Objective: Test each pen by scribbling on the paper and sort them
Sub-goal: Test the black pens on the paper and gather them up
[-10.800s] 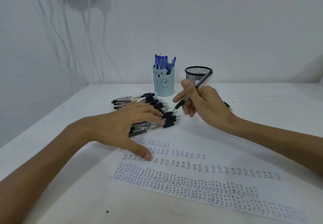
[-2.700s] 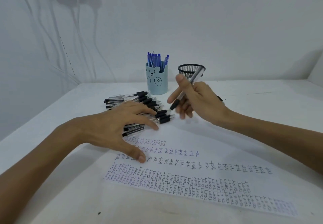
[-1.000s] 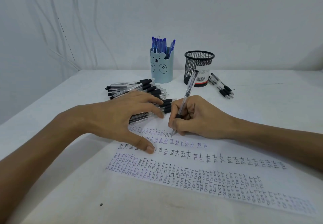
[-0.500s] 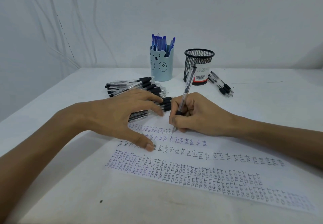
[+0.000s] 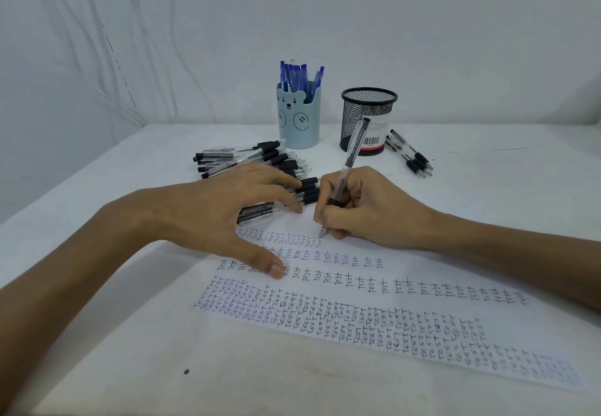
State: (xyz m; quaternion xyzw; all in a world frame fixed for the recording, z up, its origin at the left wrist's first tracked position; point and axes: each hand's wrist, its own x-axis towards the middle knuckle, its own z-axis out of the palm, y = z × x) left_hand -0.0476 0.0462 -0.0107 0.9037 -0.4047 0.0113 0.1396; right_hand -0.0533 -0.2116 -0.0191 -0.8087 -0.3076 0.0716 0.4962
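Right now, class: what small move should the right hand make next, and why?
Probably write one more word there: the right hand grips the pen, its tip at the paper just past the top row's last word, with bare paper beyond.

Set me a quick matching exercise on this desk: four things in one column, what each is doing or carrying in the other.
1 bear cup
2 mesh cup
3 left hand
4 right hand

a grips a pen, tip on the paper
b holds blue pens
c carries a barcode label
d fingers rest on the black pen pile

Pairs: 1-b, 2-c, 3-d, 4-a
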